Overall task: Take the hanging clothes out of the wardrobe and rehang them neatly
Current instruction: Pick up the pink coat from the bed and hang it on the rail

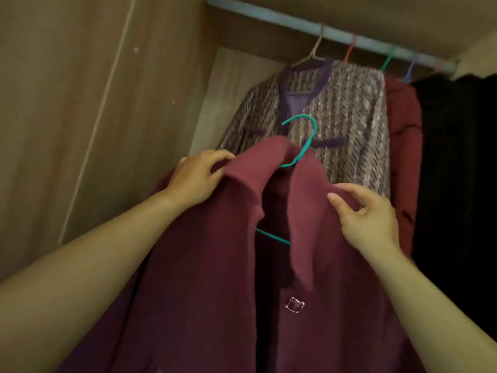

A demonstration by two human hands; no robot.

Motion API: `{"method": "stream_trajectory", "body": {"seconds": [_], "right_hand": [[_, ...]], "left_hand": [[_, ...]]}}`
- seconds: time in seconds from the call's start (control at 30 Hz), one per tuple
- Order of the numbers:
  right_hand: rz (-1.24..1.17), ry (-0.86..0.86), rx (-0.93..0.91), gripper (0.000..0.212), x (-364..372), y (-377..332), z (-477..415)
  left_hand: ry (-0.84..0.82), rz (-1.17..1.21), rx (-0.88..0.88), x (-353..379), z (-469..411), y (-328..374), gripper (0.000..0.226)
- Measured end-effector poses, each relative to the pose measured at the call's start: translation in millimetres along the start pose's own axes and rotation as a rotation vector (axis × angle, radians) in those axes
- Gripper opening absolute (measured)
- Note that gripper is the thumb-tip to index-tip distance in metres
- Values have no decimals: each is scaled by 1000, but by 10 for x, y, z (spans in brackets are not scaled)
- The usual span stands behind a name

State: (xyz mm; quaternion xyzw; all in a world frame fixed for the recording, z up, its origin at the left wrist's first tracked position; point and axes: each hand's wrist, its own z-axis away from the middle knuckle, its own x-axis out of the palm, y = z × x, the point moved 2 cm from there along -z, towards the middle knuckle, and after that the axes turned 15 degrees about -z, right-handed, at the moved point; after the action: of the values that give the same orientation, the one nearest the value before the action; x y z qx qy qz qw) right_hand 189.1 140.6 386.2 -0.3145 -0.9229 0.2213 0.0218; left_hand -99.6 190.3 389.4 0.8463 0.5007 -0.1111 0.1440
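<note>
Closest to the lens, two bare forearms reach up and in from the lower corners, and between them hangs a dark maroon fleece coat with a wide collar [201, 278], held up clear of the rail in front of the wardrobe. At far left stands the pale wood-grain side wall of the wardrobe [67, 103]. Next comes the left hand [197, 179], fingers curled over the coat's left shoulder beside the collar. A thin teal wire hanger [304, 138] rises from the neck between the hands, nearer the right one, its hook free in the air and opening leftward; a stretch of its lower bar shows inside the open front, so its long axis seems to run from hand to hand. Below sits a clear square button [294, 304]. The right hand [368, 214] pinches the right collar flap between thumb and fingers. Behind and to the right, a purple-and-grey woven jacket [349, 117], a red garment [403, 130] and black clothing [457, 170] hang from the pale blue rail [322, 30]. That rail lies above and beyond the hook, with bare rail left of the jacket's hanger, so rehanging likely means lifting up and forward.
</note>
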Motion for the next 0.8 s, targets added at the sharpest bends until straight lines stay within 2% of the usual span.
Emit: {"method": "stream_trajectory", "body": {"seconds": [0.17,0.37,0.63,0.8], "right_hand": [[86,119,-98,21,441,-97,-959],[257,199,-205,20,757,-329,-1644],[400,201,-247,27,1134,-445,-2336],[418,279,-262,27,1077,-518,-2940]], "left_hand": [[157,73,30,326,-990,-446,56],[317,421,-30,676,-1603,-623,55],[277,670,25,1045,-2058,-460,49],[336,734,4,919,-2468,-365,59]]}}
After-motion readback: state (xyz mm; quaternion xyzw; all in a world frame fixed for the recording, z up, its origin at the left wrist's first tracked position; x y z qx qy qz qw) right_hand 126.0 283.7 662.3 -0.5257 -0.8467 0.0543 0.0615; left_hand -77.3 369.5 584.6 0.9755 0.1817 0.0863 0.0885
